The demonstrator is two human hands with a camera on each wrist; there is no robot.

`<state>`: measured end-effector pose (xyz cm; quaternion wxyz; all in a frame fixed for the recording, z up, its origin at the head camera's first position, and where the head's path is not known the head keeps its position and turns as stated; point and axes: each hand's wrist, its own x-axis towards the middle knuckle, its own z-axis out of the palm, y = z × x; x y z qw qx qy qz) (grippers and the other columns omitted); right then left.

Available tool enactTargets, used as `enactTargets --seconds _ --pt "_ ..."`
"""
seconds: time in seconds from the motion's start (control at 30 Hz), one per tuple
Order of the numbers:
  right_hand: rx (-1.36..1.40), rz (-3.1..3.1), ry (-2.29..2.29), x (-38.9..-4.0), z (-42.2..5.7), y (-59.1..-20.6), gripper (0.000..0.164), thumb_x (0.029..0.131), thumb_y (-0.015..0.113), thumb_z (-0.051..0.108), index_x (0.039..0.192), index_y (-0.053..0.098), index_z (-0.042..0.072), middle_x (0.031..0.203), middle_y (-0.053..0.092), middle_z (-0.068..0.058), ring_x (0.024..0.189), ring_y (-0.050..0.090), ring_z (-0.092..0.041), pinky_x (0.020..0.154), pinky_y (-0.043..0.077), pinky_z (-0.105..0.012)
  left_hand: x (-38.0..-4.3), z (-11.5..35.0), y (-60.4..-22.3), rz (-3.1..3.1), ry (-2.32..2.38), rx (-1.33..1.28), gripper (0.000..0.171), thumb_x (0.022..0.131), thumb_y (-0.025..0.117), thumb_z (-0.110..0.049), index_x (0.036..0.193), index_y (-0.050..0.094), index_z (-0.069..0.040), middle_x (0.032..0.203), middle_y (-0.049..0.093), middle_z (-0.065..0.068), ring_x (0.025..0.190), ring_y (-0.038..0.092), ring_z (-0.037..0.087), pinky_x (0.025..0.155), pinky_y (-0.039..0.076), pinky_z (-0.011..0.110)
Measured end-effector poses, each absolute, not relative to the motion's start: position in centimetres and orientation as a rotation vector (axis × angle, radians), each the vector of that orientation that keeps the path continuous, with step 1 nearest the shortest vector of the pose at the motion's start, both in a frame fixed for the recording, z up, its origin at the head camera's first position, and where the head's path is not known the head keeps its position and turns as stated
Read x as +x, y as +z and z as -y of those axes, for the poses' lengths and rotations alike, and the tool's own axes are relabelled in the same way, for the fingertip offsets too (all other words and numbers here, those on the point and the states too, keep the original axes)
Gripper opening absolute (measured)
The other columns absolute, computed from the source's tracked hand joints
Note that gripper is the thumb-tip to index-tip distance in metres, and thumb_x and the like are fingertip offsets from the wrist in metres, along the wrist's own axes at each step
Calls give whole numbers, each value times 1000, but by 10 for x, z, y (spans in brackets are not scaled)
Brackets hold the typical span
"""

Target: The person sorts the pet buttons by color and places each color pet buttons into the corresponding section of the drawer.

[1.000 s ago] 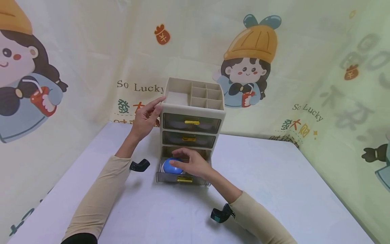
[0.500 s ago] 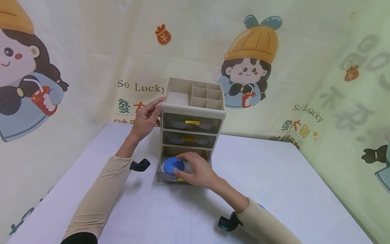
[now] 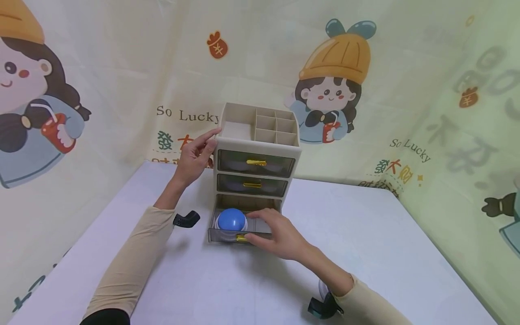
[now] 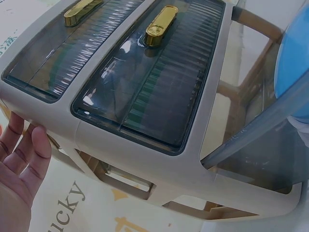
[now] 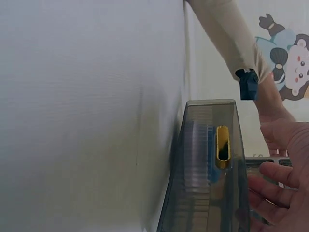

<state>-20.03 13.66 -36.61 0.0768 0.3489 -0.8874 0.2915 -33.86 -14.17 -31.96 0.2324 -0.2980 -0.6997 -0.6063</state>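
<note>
A cream desktop drawer unit (image 3: 251,197) stands on the table, its bottom drawer (image 3: 221,235) pulled out. In that drawer, at its left side, sits a round blue-domed thing (image 3: 232,219) with a white rim. My left hand (image 3: 192,160) rests its fingers against the unit's upper left side; the left wrist view shows the fingertips (image 4: 41,140) touching the side wall. My right hand (image 3: 284,234) hangs over the drawer's front right with fingers loosely spread, holding nothing. It is just right of the blue dome and apart from it.
Two smoky drawers with gold handles, upper (image 3: 256,163) and middle (image 3: 252,185), are pushed in. A compartment tray (image 3: 239,131) tops the unit. A clear round thing (image 3: 322,289) lies partly hidden behind my right forearm. A printed cloth (image 3: 260,67) hangs behind the table.
My right hand has moved off the blue-domed thing to the right and toward me, uncovering it. The clear thing by my forearm has come into sight. My left hand stays put.
</note>
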Motion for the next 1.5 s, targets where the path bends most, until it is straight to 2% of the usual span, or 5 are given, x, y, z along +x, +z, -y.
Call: enactTargets --seconds 0.2,0.57,0.93,1.27,1.5 --pt "1090 2639 815 -190 -148 -363 44 94 74 36 132 65 14 130 67 2 124 59 -16 100 53 -42 -339 142 -321 1925 -1661 -812 40 107 55 -17 147 58 -20 103 68 -8 78 60 18 61 55 26" --pt "1209 2613 702 -166 -168 -356 46 94 75 38 131 65 12 126 66 2 119 61 -12 98 54 -36 -340 142 -319 1903 -1660 -829 39 107 55 -16 146 59 -18 101 68 -7 74 59 18 59 54 26" --pt "1161 2655 588 -154 -188 -361 47 93 75 41 132 66 16 123 65 6 116 61 -10 95 56 -35 -342 140 -320 1906 -1651 -830 40 106 56 -13 146 59 -18 100 67 -4 71 58 24 58 56 30" --pt "1142 2599 600 -142 -216 -366 38 91 80 33 125 67 22 121 66 11 112 63 -9 91 57 -34 -342 142 -319 1904 -1658 -831 40 107 55 -14 146 59 -18 99 66 -1 71 57 21 58 55 28" --pt "1077 2630 585 -129 -234 -369 38 90 80 33 124 66 24 122 65 13 107 63 -6 82 57 -27 -341 142 -318 1910 -1663 -824 40 106 56 -15 146 59 -19 96 65 3 70 57 21 58 55 27"
